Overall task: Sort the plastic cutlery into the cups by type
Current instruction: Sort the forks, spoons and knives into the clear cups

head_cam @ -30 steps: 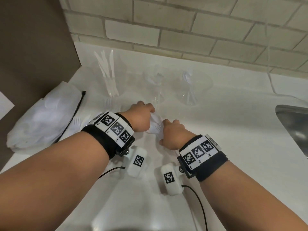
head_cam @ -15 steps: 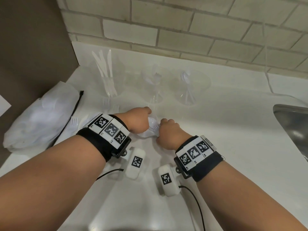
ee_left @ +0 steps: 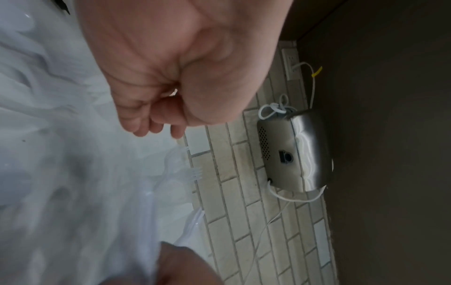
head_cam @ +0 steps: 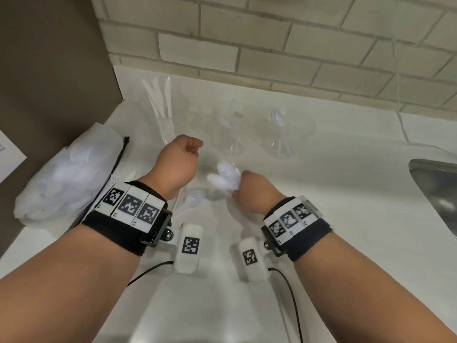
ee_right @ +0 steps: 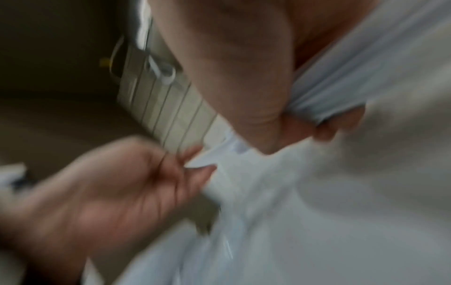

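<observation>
My right hand (head_cam: 248, 188) grips a bundle of white plastic spoons (head_cam: 223, 178), bowls fanned out to the left just above the counter. In the blurred right wrist view their handles (ee_right: 341, 73) run through that fist (ee_right: 268, 115). My left hand (head_cam: 183, 157) hovers to the left of the bundle, apart from it, fingers curled (ee_left: 156, 119) with nothing seen in them. Three clear cups stand at the back: one with knives (head_cam: 164, 125), one with forks (head_cam: 231, 127), one with spoons (head_cam: 286, 129). A loose spoon (head_cam: 195, 199) lies under my left wrist.
A white plastic bag (head_cam: 64, 174) with more cutlery lies at the counter's left edge by a brown wall. A steel sink (head_cam: 435, 189) opens at the right. The brick wall (head_cam: 247, 53) backs the cups, and a white cable (head_cam: 400, 115) hangs down it.
My left hand has let go of the spoon bundle and drawn up and to the left. My right hand keeps the bundle, with the spoon bowls now showing.
</observation>
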Demonstrator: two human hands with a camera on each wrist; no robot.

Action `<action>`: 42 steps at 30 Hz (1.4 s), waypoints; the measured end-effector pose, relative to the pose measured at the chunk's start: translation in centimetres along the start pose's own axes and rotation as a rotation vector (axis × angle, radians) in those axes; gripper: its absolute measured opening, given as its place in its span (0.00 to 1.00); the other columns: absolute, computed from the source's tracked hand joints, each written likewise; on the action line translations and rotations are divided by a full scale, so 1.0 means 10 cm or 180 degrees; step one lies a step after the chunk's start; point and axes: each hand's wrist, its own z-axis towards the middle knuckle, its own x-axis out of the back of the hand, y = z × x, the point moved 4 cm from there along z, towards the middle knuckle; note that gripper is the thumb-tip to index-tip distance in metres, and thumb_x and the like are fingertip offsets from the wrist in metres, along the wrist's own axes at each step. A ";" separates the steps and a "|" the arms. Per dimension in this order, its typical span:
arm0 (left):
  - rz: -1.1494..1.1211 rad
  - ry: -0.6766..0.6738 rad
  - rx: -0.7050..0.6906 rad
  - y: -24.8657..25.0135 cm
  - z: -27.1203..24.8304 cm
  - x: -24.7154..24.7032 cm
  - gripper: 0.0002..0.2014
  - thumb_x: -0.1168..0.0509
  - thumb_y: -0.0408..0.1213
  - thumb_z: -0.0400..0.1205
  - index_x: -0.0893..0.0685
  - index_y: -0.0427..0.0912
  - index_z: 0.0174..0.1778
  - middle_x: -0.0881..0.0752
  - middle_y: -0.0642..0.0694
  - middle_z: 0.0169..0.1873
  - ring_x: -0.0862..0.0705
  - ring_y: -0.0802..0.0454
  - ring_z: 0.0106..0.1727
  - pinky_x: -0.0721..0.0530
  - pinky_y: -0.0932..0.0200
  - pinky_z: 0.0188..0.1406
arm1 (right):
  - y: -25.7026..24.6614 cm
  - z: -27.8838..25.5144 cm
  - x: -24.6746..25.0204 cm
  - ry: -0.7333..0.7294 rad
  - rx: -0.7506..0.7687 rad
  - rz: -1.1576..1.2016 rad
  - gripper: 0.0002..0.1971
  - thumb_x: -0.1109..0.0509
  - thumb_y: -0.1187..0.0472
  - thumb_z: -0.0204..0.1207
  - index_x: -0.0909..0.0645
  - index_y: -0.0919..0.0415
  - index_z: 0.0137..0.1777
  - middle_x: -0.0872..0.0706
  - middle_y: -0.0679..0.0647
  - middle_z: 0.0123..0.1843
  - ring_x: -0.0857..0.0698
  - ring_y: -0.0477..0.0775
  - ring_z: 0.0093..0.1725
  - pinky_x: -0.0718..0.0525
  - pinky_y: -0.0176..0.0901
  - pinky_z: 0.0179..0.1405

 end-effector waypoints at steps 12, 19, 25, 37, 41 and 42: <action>-0.2631 -0.1471 0.2170 -0.06 -0.27 -0.37 0.30 0.48 0.59 0.85 0.23 0.34 0.67 0.21 0.29 0.64 0.18 0.27 0.60 0.17 0.32 0.57 | -0.62 -0.04 0.92 0.0685 0.0948 0.4413 0.10 0.37 0.76 0.77 0.29 0.62 0.51 0.22 0.57 0.36 0.15 0.56 0.29 0.14 0.55 0.39; -0.3409 -0.1017 0.1673 0.03 -0.08 -0.23 0.17 0.48 0.29 0.87 0.24 0.25 0.69 0.24 0.30 0.72 0.23 0.36 0.72 0.19 0.35 0.63 | -0.73 0.04 0.65 0.0857 0.1001 0.4189 0.21 0.27 0.71 0.64 0.24 0.70 0.58 0.12 0.61 0.39 0.09 0.60 0.40 0.10 0.54 0.41; -0.3217 -0.0965 0.1679 0.09 -0.12 -0.18 0.16 0.49 0.26 0.86 0.20 0.25 0.63 0.18 0.29 0.61 0.18 0.37 0.64 0.22 0.39 0.69 | -0.80 0.09 0.63 0.0968 0.1061 0.4224 0.17 0.30 0.75 0.69 0.24 0.73 0.59 0.14 0.59 0.38 0.11 0.57 0.35 0.12 0.50 0.38; -0.2797 -0.0895 0.1378 0.18 -0.12 0.06 0.29 0.53 0.58 0.87 0.19 0.36 0.59 0.15 0.40 0.49 0.18 0.46 0.47 0.23 0.51 0.60 | -0.89 0.14 0.56 0.0578 0.0843 0.4265 0.06 0.33 0.73 0.75 0.20 0.61 0.42 0.13 0.55 0.31 0.13 0.57 0.33 0.14 0.55 0.42; -0.1758 -0.0922 0.0159 0.37 -0.12 0.26 0.31 0.31 0.63 0.72 0.20 0.41 0.62 0.17 0.45 0.60 0.20 0.50 0.64 0.32 0.43 0.76 | -0.90 0.11 0.60 0.0338 0.1172 0.3453 0.10 0.34 0.70 0.77 0.20 0.63 0.34 0.17 0.55 0.23 0.15 0.58 0.28 0.11 0.52 0.40; -0.1495 -0.1018 -0.0036 0.44 -0.15 0.27 0.34 0.24 0.58 0.68 0.21 0.41 0.64 0.16 0.44 0.61 0.20 0.43 0.63 0.24 0.43 0.69 | -0.93 0.08 0.57 0.0196 0.1296 0.3083 0.10 0.34 0.70 0.76 0.19 0.63 0.33 0.17 0.55 0.21 0.14 0.57 0.29 0.11 0.49 0.42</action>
